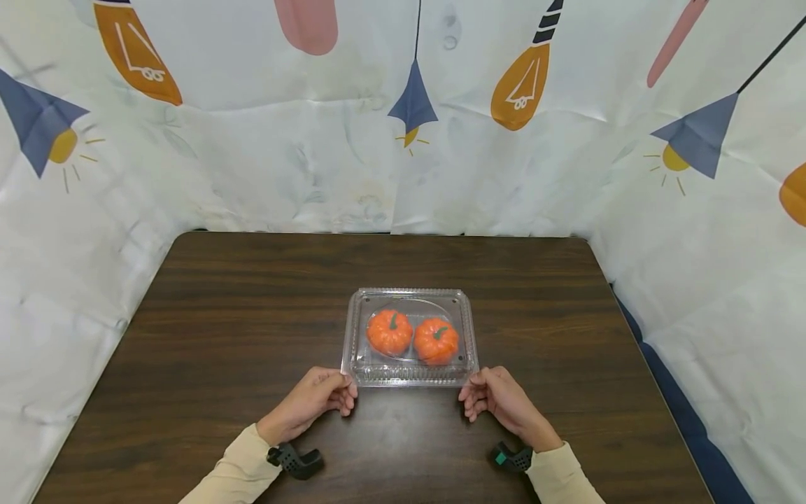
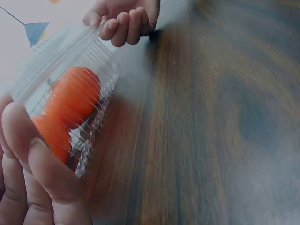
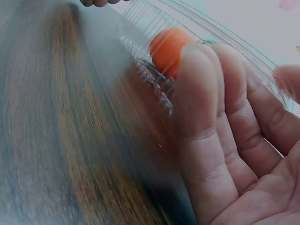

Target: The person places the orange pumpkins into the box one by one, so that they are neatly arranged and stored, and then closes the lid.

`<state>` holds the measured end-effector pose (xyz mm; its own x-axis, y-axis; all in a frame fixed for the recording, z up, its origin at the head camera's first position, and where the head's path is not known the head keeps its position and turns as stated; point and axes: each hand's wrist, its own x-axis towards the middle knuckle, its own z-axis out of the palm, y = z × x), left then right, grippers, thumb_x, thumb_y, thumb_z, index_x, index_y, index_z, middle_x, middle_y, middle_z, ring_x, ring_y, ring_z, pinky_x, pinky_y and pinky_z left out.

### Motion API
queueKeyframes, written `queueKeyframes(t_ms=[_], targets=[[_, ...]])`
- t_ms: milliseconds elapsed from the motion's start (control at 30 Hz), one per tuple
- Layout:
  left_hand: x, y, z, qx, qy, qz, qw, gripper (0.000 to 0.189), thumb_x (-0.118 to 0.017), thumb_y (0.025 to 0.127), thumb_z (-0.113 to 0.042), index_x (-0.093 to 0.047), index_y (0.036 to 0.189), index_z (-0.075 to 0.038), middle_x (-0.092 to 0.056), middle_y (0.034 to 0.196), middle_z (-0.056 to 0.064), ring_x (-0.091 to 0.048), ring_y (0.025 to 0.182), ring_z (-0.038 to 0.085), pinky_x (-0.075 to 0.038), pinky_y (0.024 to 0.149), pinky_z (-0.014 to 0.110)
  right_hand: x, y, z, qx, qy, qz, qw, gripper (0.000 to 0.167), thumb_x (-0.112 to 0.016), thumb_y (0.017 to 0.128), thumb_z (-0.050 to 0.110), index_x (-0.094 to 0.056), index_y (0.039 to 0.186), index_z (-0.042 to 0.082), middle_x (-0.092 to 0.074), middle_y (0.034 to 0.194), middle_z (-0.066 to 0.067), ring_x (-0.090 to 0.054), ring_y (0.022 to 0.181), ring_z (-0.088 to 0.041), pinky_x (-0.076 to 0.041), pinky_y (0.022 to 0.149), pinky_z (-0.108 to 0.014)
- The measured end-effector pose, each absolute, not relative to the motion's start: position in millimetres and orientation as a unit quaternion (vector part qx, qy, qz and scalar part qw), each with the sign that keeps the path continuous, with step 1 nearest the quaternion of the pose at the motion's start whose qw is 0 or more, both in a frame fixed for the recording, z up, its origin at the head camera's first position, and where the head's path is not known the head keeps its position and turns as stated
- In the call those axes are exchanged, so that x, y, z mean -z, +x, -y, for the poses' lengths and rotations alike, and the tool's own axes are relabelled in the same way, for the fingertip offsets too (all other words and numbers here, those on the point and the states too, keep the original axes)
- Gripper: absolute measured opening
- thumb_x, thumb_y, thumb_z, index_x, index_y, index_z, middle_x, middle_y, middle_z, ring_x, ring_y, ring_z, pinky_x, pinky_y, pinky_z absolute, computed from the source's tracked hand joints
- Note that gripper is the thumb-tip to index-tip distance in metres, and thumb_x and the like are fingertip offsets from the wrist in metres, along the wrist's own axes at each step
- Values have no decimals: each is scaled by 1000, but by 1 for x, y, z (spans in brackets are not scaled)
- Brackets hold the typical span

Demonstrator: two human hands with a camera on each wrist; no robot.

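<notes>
A clear plastic container point(image 1: 409, 376) sits on the table in front of me, its ribbed front side facing me. Inside it are two small orange pumpkins with green stems, the left pumpkin point(image 1: 388, 334) a little farther back than the right pumpkin point(image 1: 436, 343). My left hand point(image 1: 313, 400) pinches the rim at the near left corner. At the near right corner my right hand point(image 1: 504, 402) pinches the rim between thumb and forefinger, its other fingers curled below. Both wrist views show the pumpkins through the ribbed wall; whether the lid is fastened I cannot tell.
The dark wood-grain table point(image 1: 252, 308) extends around the container on every side. White cloth point(image 1: 283, 168) printed with lamps and bulbs hangs behind and beside it. Each wrist wears a black band, the left band point(image 1: 294, 460) and the right band point(image 1: 513, 457).
</notes>
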<state>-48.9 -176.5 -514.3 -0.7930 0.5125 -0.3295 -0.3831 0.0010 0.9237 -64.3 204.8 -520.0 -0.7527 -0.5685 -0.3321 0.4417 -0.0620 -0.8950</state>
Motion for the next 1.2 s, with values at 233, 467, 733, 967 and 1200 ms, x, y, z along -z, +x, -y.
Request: queueKeyframes(t_ms=[233,467,733,967,1200], targets=[[508,-52,176,-700,26,-640,315,29,-44,103,-10,-67,87,-2,-68,75,-6,-65,68,6,-58,66,21,520,-64,-202,732,-52,-591,337,40,-42,103,13,-74,79,13,-73,71,7,-70,62,-6,-61,59,-22],[509,-55,174,-692,21,-655,303,29,-44,103,-9,-66,85,-2,-68,73,-5,-63,67,6,-57,64,21,523,-63,-198,741,-71,-594,305,41,-40,103,9,-73,78,13,-72,69,7,-70,60,-5,-60,57,-22],[510,-59,177,-694,18,-650,308,31,-39,102,-6,-67,88,-2,-69,76,-4,-64,69,6,-58,66,21,522,-66,-197,730,-74,-606,306,39,-39,104,11,-70,80,12,-71,70,7,-70,62,-6,-61,58,-22],[507,-65,185,-691,31,-637,340,29,-44,103,-11,-70,97,1,-75,84,-2,-69,76,8,-62,73,23,521,-70,-199,719,-54,-607,335,37,-41,106,14,-72,86,7,-72,74,4,-71,65,-8,-62,63,-23],[510,-67,190,-692,46,-632,345,36,-50,109,-23,-69,108,8,-77,91,-1,-72,80,9,-63,78,25,519,-72,-200,719,-36,-608,335,35,-46,105,17,-76,89,7,-74,76,4,-71,66,-8,-63,64,-24]])
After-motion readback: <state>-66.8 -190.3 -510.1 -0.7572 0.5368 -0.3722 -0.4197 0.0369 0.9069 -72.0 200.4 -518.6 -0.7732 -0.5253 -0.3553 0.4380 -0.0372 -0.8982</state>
